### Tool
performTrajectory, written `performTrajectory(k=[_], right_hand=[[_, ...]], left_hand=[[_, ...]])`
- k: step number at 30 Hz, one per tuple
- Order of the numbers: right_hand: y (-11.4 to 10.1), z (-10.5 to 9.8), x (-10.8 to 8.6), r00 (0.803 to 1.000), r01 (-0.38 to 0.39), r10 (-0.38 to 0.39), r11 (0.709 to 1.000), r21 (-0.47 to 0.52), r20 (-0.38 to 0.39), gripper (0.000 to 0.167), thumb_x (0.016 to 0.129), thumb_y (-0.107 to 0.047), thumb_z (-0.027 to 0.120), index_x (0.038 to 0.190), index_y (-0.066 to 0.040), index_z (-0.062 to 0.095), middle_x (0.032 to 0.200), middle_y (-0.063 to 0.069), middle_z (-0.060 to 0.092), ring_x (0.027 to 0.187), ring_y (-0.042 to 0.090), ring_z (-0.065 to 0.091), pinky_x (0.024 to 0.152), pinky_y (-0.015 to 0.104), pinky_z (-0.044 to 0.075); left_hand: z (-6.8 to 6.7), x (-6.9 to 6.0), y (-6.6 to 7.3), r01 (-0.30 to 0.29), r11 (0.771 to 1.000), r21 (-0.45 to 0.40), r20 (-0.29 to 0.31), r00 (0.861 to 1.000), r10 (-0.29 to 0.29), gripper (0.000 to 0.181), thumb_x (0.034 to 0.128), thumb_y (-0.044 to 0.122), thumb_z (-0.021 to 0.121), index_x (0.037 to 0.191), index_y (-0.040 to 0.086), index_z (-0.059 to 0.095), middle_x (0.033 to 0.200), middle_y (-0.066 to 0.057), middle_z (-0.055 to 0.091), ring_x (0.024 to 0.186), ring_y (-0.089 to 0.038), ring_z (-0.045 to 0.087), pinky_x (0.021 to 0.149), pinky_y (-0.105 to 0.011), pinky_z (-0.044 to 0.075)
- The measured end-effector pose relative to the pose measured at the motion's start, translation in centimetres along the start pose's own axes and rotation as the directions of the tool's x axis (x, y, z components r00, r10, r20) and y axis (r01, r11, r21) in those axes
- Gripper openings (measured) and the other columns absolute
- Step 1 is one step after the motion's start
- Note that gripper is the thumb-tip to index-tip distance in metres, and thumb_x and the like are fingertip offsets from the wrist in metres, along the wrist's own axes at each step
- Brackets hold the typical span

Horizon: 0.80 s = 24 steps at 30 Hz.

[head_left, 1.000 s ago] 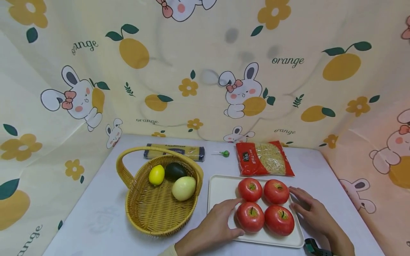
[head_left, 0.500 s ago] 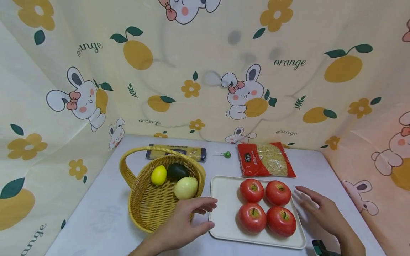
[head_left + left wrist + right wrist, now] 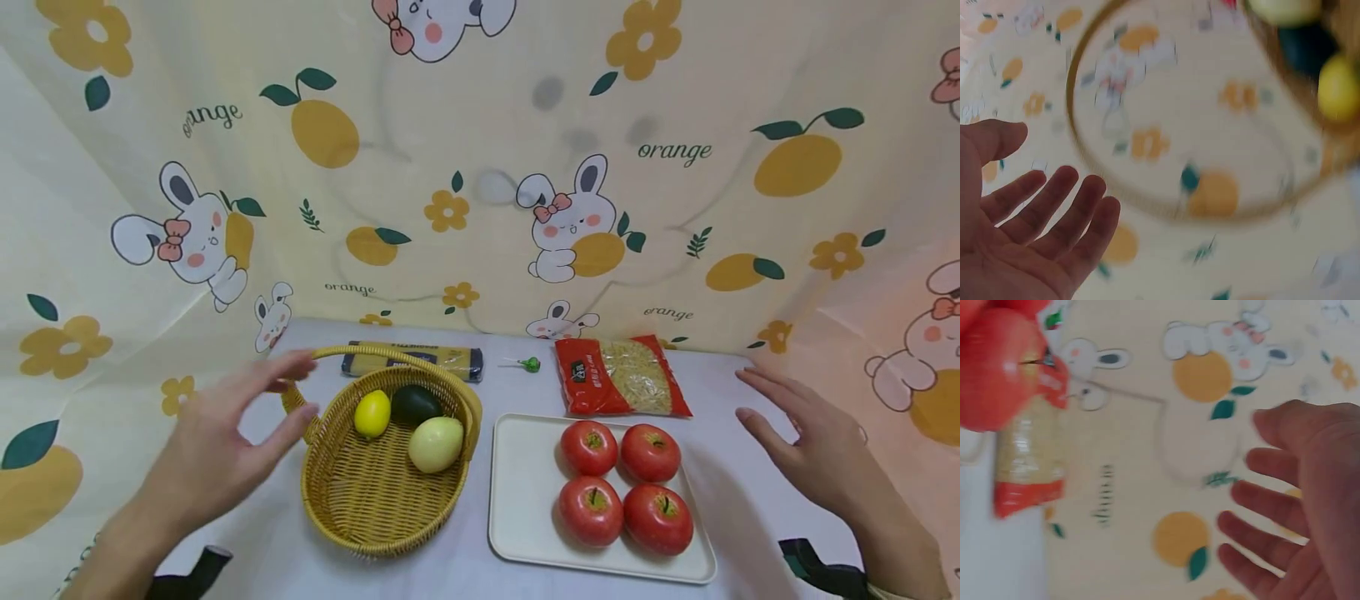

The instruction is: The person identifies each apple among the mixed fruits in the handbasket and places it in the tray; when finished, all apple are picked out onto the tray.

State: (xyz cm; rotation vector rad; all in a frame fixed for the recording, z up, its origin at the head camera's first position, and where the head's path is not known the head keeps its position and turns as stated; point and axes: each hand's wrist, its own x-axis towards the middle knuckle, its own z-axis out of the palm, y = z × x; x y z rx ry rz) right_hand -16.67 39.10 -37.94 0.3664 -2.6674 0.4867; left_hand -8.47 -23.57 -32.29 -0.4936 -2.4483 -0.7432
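Observation:
Raised at the left of the head view, my left hand (image 3: pixel 217 442) has its fingers apart and holds nothing. Closest to it is the handle of a yellow wicker basket (image 3: pixel 330 521). Inside the basket lie a lemon (image 3: pixel 372 414), a dark green avocado-like fruit (image 3: pixel 416 404) and a pale green round fruit (image 3: pixel 436 445). On the right, my right hand (image 3: pixel 813 442) hovers free, thumb and fingers spread. Left of it, several red apples (image 3: pixel 591 511) sit on a cream rectangular tray (image 3: pixel 525 533). Both wrist views show the hands with nothing in them.
Behind the basket lies a pack of spaghetti (image 3: pixel 450 363). A small green-headed item with a pale stick (image 3: pixel 530 364) is at the back middle. A red bag of pasta (image 3: pixel 622 375) lies behind the tray. Patterned cloth (image 3: pixel 450 167) surrounds the table.
My left hand has left the apples and moved left past the basket, rising. My right hand has drawn away from the tray to the right and up. Apples and basket stay put.

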Motion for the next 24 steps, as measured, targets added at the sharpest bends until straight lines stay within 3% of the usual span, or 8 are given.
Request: performTrajectory(k=[2, 4, 8, 10, 13, 15, 21, 24], right_hand=[[-0.8, -1.1, 0.8, 0.991, 0.047, -0.049, 0.999, -0.014, -0.127, 0.058, 0.106, -0.033, 0.073, 0.156, -0.008, 0.06, 0.158, 0.028, 0.056, 0.143, 0.057, 0.05, 0.108, 0.083, 0.043], [-1.5, -2.1, 1.5, 0.96, 0.083, -0.089, 0.996, -0.034, -0.265, 0.061, 0.109, -0.043, 0.065, 0.158, -0.008, 0.058, 0.161, 0.026, 0.055, 0.147, 0.055, 0.049, 0.122, 0.074, 0.038], [-2.1, -3.1, 2.7, 0.889, 0.105, -0.129, 0.991, -0.079, -0.44, 0.081, 0.109, -0.066, 0.046, 0.164, -0.007, 0.049, 0.169, 0.023, 0.047, 0.153, 0.053, 0.043, 0.134, 0.059, 0.03], [-2.0, -2.9, 2.9, 0.879, 0.094, -0.138, 0.989, -0.118, -0.457, 0.088, 0.108, -0.071, 0.04, 0.167, -0.007, 0.043, 0.173, 0.023, 0.041, 0.156, 0.053, 0.04, 0.134, 0.062, 0.028], [-1.1, -1.7, 2.6, 0.884, 0.118, -0.18, 0.979, -0.165, -0.431, 0.094, 0.107, -0.075, 0.034, 0.17, -0.006, 0.036, 0.176, 0.023, 0.033, 0.159, 0.053, 0.034, 0.135, 0.067, 0.021], [-0.3, -0.4, 2.2, 0.897, 0.145, -0.207, 0.972, -0.183, -0.39, 0.095, 0.106, -0.076, 0.032, 0.171, -0.005, 0.034, 0.177, 0.025, 0.031, 0.16, 0.054, 0.03, 0.135, 0.068, 0.016], [2.0, 3.5, 0.6, 0.968, 0.148, -0.182, 0.97, -0.194, -0.173, 0.089, 0.108, -0.066, 0.04, 0.173, -0.006, 0.028, 0.182, 0.022, 0.019, 0.168, 0.046, 0.015, 0.139, 0.06, 0.001], [3.1, 5.3, -0.3, 0.986, 0.138, -0.155, 0.967, -0.216, -0.063, 0.086, 0.107, -0.055, 0.052, 0.174, -0.007, 0.025, 0.182, 0.023, 0.017, 0.169, 0.046, 0.012, 0.139, 0.059, -0.004]], left_hand=[[-1.9, 0.7, -0.7, 0.002, 0.996, 0.085, -0.076, 0.997, 0.005, 0.068, 0.0926, 0.011, 0.087, 0.155, 0.015, 0.061, 0.136, -0.013, 0.076, 0.109, -0.032, 0.074, 0.104, 0.004, 0.032], [-3.4, 1.3, -1.4, 0.029, 0.986, 0.163, -0.147, 0.989, -0.004, 0.066, 0.0977, 0.019, 0.082, 0.159, 0.013, 0.057, 0.143, -0.018, 0.071, 0.116, -0.041, 0.07, 0.11, 0.002, 0.032], [-4.8, 1.9, -2.9, 0.105, 0.954, 0.282, -0.244, 0.969, -0.035, 0.066, 0.1107, 0.044, 0.059, 0.165, 0.008, 0.047, 0.162, -0.025, 0.053, 0.143, -0.05, 0.052, 0.134, -0.036, 0.034], [-4.8, 1.9, -3.8, 0.136, 0.932, 0.336, -0.246, 0.968, -0.052, 0.071, 0.1136, 0.052, 0.044, 0.167, 0.004, 0.041, 0.169, -0.027, 0.042, 0.155, -0.052, 0.038, 0.135, -0.061, 0.026], [-4.0, 1.7, -5.7, 0.135, 0.898, 0.419, -0.214, 0.976, -0.047, 0.077, 0.1137, 0.054, 0.033, 0.166, -0.002, 0.038, 0.172, -0.031, 0.035, 0.159, -0.055, 0.03, 0.137, -0.064, 0.019], [-3.0, 1.2, -7.2, 0.134, 0.878, 0.46, -0.181, 0.982, -0.055, 0.076, 0.1132, 0.051, 0.034, 0.166, -0.004, 0.037, 0.172, -0.033, 0.033, 0.159, -0.057, 0.028, 0.137, -0.065, 0.017], [0.5, -0.9, -11.4, 0.184, 0.864, 0.469, -0.074, 0.983, -0.17, 0.072, 0.1087, 0.034, 0.053, 0.167, -0.005, 0.033, 0.171, -0.037, 0.03, 0.159, -0.061, 0.022, 0.133, -0.073, 0.015], [2.4, -2.1, -12.9, 0.204, 0.861, 0.466, -0.01, 0.974, -0.225, 0.073, 0.1076, 0.031, 0.058, 0.165, -0.007, 0.034, 0.169, -0.038, 0.029, 0.154, -0.065, 0.023, 0.125, -0.081, 0.022]])
